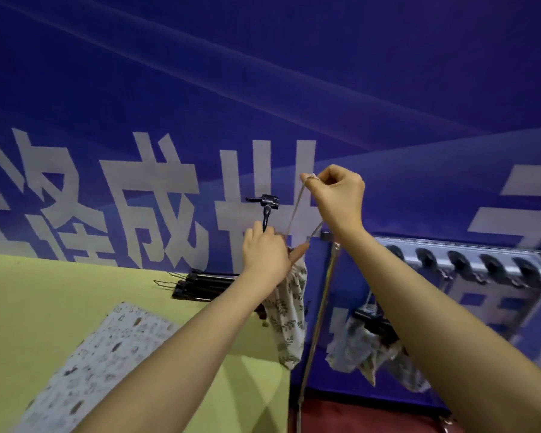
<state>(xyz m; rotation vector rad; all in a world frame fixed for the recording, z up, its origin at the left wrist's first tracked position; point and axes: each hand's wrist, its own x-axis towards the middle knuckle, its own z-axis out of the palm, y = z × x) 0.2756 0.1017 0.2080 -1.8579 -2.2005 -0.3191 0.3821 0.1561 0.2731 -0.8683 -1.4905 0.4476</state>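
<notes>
Garment (289, 310) hung off the hanger (270, 201) above the table's (28, 292) far right corner, both gripped by the left hand (263, 257). The right hand (341, 195), higher and rightward, pinched the strap (296, 207), whose long axis slanted up from the hanger's neck.

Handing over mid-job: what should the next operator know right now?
Left hand grips the black hanger at its neck, leaf-print garment dangling below.
Right hand pinches the garment's thin strap, pulled upward.
Done: one patterned garment already hangs from the rack.
Left: probably seat the strap on the hanger, then hang it on the rack.
Spare hangers and a printed cloth lie on the table.
</notes>
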